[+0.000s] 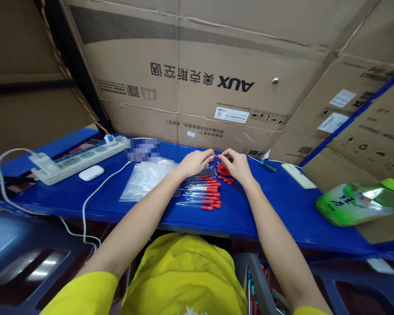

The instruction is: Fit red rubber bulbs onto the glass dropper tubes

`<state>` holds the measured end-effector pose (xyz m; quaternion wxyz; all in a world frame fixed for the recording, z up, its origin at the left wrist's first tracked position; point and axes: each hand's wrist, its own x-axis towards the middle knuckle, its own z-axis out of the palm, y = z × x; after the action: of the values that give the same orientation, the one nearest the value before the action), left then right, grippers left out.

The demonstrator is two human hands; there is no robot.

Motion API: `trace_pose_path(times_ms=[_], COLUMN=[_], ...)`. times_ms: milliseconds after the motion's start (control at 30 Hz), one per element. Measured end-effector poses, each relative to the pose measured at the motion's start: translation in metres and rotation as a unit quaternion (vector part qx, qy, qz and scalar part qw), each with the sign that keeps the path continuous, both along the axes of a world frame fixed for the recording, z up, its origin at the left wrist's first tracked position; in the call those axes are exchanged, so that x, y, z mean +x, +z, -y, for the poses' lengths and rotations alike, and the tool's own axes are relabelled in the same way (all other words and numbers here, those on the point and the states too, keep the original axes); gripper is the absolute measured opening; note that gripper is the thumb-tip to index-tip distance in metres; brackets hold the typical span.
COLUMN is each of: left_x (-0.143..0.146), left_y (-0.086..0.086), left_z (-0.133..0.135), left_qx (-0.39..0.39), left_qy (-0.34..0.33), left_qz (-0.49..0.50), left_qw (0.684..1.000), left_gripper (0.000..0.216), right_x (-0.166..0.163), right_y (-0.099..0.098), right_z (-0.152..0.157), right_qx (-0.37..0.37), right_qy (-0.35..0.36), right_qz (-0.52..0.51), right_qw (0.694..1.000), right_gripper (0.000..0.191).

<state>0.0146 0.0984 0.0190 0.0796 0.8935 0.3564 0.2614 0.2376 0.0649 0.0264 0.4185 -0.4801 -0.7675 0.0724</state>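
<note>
The person's right hand (238, 165) pinches a small red handle (217, 156) between thumb and finger, at the meeting point of both hands. The left hand (193, 162) has bent fingers, tips close together, just beside it; whether it grips a rod cannot be told. From this meeting point, a row of red-handled rods (212, 190) lies at seven o'clock on the blue table (239, 210), and a pile of red handles (225, 172) sits at five, near the right hand. Clear plastic bags (141, 181) lie at eight, a white power strip (85, 158) at nine. A green-handled screwdriver (268, 165) lies at three, a phone (298, 176) beyond it, and a green-labelled bottle (351, 204) at four.
</note>
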Motion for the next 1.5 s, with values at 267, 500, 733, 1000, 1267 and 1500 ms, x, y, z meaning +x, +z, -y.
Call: trace_pose_path(times_ms=[267,500,733,1000,1267,1500], left_x=[0.002,0.001,0.002,0.004,0.003,0.004], left_y=[0.003,0.007,0.007,0.006,0.004,0.005], left_z=[0.005,0.006,0.004,0.003,0.000,0.001], left_qx=[0.008,0.016,0.014,-0.012,0.007,0.020], left_qy=[0.008,-0.012,-0.052,-0.074,-0.092,-0.060], left_qz=[0.025,0.053,0.114,0.156,0.143,0.107], left_qw=[1.000,0.998,0.992,0.985,0.985,0.992], left_gripper=[0.033,0.035,0.036,0.038,0.038,0.039], right_x=[-0.004,-0.006,-0.014,-0.022,-0.021,-0.021], right_y=[0.005,0.002,-0.008,-0.003,-0.003,-0.002], right_z=[0.002,0.002,0.002,0.008,0.007,0.007], right_qx=[0.031,0.048,-0.045,-0.039,-0.047,-0.051], right_qy=[0.004,0.029,0.037,0.055,0.072,0.067], right_qz=[-0.050,-0.109,-0.204,-0.273,-0.288,-0.289], right_qw=[0.998,0.992,0.977,0.960,0.954,0.954], right_gripper=[0.026,0.026,0.036,0.039,0.042,0.043])
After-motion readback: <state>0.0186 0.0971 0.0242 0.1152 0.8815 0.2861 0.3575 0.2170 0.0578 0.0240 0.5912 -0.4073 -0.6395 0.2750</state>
